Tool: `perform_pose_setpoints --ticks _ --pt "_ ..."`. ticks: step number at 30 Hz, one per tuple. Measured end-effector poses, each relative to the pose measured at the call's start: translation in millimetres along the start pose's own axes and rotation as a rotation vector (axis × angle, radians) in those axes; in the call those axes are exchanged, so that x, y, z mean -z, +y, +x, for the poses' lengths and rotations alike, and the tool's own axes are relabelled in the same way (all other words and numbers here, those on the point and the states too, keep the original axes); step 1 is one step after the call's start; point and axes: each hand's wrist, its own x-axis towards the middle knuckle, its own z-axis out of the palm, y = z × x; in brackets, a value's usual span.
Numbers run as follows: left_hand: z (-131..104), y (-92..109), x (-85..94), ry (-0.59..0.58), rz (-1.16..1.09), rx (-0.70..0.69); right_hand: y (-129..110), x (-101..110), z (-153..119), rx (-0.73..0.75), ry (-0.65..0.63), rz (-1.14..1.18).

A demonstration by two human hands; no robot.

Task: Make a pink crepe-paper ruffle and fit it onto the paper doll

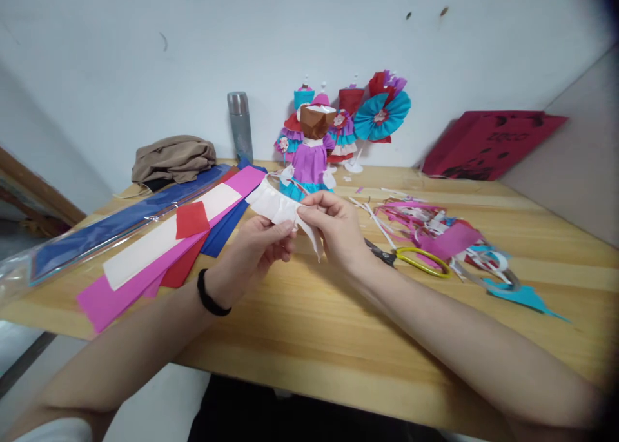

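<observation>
A strip of white gathered paper (273, 203) with a ruffled lower edge is held up over the middle of the table. My left hand (258, 251) pinches its lower edge between thumb and fingers. On the other side, my right hand (336, 229) grips the strip's upper right part, and a pointed end hangs down beside its fingers. Just behind the strip stands a small dress form with a brown top (316, 122) and a purple skirt (309, 163) over a blue hem, partly hidden by the paper.
Scissors (423, 261) and colourful paper scraps (449, 239) lie at the right. Pink, white, red and blue paper strips (145, 251) lie left. Behind are a flask (240, 129), brown cloth (174, 158), several decorated forms (382, 116) and a red bag (488, 145).
</observation>
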Motion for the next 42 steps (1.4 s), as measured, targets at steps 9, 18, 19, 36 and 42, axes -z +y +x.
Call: perform_pose_setpoints --ticks 9,18,19,36,42 --pt "-1.9 17.1 12.6 -0.37 0.337 0.287 2.2 4.0 3.5 0.024 -0.023 -0.017" --pt "3.1 56.4 37.7 -0.061 0.832 -0.85 0.2 6.6 4.5 0.003 -0.237 -0.285" --pt "6.6 56.2 38.8 -0.075 0.995 -0.841 -0.7 7.2 4.2 0.007 -0.27 -0.324" --pt "9.0 47.4 30.1 -0.415 1.106 -0.115 -37.1 18.0 -3.4 0.329 -0.596 -1.143" --pt "10.2 43.5 28.3 -0.434 1.12 -0.116 -42.5 17.0 -11.5 0.355 -0.636 -1.368"
